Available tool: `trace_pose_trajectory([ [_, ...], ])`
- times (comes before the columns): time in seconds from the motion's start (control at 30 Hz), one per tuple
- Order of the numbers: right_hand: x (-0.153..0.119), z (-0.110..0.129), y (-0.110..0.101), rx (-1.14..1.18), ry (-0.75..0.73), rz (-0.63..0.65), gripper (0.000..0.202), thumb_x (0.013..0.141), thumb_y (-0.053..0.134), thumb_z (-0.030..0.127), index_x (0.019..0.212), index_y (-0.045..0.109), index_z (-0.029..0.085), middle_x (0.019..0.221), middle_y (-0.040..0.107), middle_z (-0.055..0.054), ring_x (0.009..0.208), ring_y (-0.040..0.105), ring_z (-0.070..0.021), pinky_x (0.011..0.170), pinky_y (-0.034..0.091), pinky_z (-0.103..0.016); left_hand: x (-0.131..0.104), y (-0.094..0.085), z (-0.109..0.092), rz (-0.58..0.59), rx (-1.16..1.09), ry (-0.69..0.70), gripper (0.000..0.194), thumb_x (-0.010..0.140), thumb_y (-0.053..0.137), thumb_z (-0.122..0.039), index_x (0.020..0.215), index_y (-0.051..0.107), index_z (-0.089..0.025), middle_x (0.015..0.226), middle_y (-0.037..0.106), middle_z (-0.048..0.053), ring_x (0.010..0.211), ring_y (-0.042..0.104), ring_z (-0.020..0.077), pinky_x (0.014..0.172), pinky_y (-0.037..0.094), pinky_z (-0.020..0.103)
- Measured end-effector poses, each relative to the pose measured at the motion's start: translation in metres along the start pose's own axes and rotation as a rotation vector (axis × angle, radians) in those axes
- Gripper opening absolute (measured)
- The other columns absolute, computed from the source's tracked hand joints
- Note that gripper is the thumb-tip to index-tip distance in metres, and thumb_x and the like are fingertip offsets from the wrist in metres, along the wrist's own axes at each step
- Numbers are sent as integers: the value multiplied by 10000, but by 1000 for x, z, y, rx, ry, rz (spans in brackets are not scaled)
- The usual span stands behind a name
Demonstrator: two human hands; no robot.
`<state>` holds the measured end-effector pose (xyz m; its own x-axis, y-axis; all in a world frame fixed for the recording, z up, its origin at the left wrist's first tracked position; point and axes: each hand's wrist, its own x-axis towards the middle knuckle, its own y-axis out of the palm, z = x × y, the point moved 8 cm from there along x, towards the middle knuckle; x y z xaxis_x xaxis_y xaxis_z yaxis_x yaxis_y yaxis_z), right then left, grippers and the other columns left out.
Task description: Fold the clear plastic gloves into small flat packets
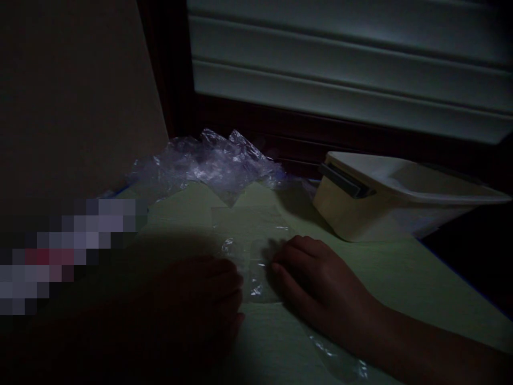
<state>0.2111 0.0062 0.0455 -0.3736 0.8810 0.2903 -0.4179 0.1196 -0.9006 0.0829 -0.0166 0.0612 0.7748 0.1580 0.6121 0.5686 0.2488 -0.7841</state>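
Observation:
A clear plastic bag (252,219) lies flat on the pale green tabletop (168,235), with glints along its creases. My right hand (315,272) rests at the bag's right side, thumb and bent fingers drawn close together at its edge. Deep shadow covers my left hand (208,294), which lies against the bag's left side. Its fingers look bent, but their grip on the film is too dark to make out. Under my right wrist, another piece of clear plastic film (332,350) shows on the table.
Behind the bag, a heap of crumpled clear plastic bags (212,160) lies along the table's far edge. To the right stands a cream plastic bin (356,214) with a grey handle. A wall (72,96) rises at the left, and a slatted panel (320,59) at the back.

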Motion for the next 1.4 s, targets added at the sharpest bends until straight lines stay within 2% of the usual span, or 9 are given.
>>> trace_pose_trajectory([
  [0.27,-4,9,-5,101,-66,-32,271,935,386,180,783,606,140,724,575,-61,623,536,-161,550,427,-273,3,5,11,61,17,-55,493,1046,267,-276,702,610,-189,746,607,-4,670,517,141,711,417,295],
  [0.37,-5,13,-8,158,-111,-56,244,926,396,150,782,593,141,710,577,-53,616,542,-154,545,439,-264,1,2,11,35,18,-109,490,1053,244,-277,718,591,-191,744,599,-13,681,517,139,719,419,290],
  [0.47,-6,16,-11,181,-149,-96,213,911,417,130,793,594,138,708,589,-58,628,552,-162,558,462,-274,2,0,5,16,24,-92,467,1054,241,-272,742,579,-193,738,598,-19,689,523,143,724,423,301],
  [0.67,-11,32,-13,177,-387,-105,240,853,435,53,1005,615,96,942,688,-147,855,627,-231,748,534,-367,4,0,-4,21,26,-37,436,1049,229,-248,810,588,-181,760,627,-3,678,544,150,683,435,316],
  [0.83,-13,41,-9,220,-504,-34,260,842,447,31,1024,625,81,991,694,-166,954,629,-240,869,510,-399,2,6,-3,85,4,-36,410,1036,249,-228,866,617,-166,842,662,17,700,558,155,656,437,328],
  [0.93,-11,37,-5,174,-449,-16,255,846,445,39,988,654,76,970,695,-159,931,637,-249,842,513,-413,4,6,-3,99,4,-17,391,1028,283,-222,877,638,-161,837,656,17,689,540,154,653,441,328],
  [1.07,-9,21,-3,108,-320,-53,245,841,445,45,905,676,100,980,703,-160,901,651,-259,780,520,-419,7,-1,-4,33,35,0,445,1042,242,-234,823,623,-165,754,632,5,666,540,151,668,451,310],
  [1.27,-4,6,-2,93,-212,-78,298,860,434,68,1032,671,124,1021,696,-129,928,630,-247,824,507,-429,3,5,-2,73,51,-24,445,1042,250,-251,831,634,-173,793,649,6,667,536,149,655,439,311],
  [1.4,1,-2,-4,69,-83,-54,260,866,414,111,938,663,108,891,640,-129,820,584,-241,723,503,-407,0,6,-4,52,48,-28,437,1039,256,-253,818,626,-179,781,641,2,668,525,156,649,421,320],
])
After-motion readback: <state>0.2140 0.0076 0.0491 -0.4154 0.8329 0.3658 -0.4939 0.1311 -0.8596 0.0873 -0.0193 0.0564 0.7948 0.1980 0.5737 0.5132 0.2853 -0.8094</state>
